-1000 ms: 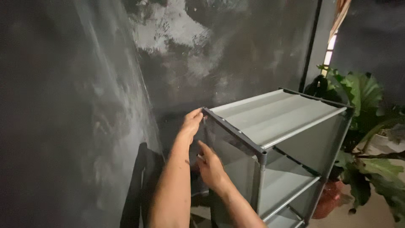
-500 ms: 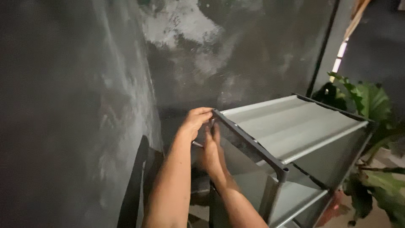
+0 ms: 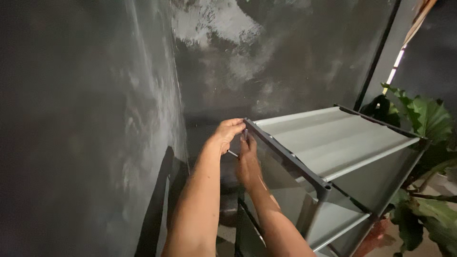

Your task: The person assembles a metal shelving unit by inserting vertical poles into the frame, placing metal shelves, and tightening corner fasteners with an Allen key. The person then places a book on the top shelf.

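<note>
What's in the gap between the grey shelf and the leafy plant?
Nothing stands there. In the head view the grey shelf has its far corner right beside the leafy plant, and only dark wall shows behind that narrow gap.

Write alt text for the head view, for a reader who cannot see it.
Two bare hands meet at the top back corner of a grey fabric shelf rack: the left hand curls over the corner, the right hand presses just below it. A stained dark wall stands behind, and a leafy plant to the right.
</note>
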